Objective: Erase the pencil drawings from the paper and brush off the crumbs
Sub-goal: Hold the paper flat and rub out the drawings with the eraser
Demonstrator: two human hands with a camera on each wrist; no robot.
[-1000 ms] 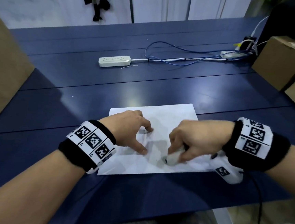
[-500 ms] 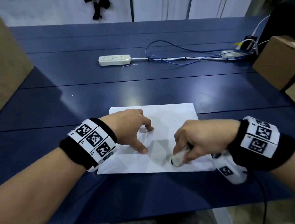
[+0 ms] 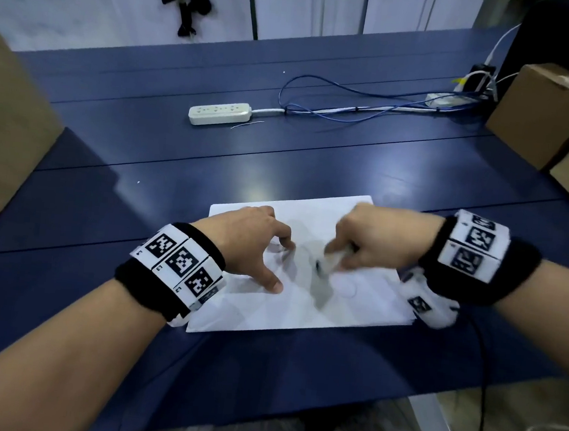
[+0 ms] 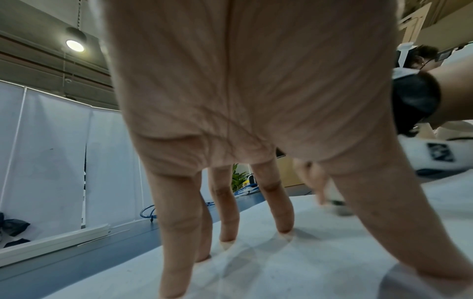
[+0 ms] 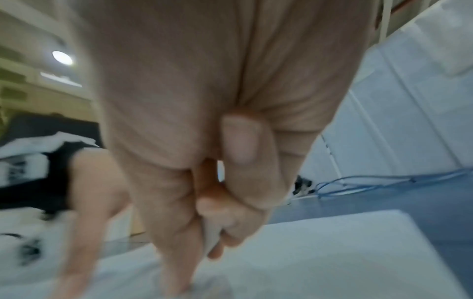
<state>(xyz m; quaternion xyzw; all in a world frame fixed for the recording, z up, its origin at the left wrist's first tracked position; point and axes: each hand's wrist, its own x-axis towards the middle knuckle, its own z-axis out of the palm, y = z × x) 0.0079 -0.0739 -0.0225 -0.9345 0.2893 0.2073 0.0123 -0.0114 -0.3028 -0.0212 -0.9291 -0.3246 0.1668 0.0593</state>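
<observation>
A white sheet of paper lies on the blue table near its front edge. A faint pencil loop shows on it. My left hand stands on the paper's left part, fingers spread and straight, the fingertips pressing the sheet down. My right hand grips a white eraser with a dark tip, which touches the paper's middle. The right wrist view is blurred; there the eraser sits pinched between curled fingers above the paper.
A white power strip and blue cables lie farther back on the table. Cardboard boxes stand at the right and at the left. The table's front edge runs just below my forearms.
My right hand has moved the eraser up the paper, away from me and slightly left, and is now motion-blurred. The left hand has stayed in place on the sheet.
</observation>
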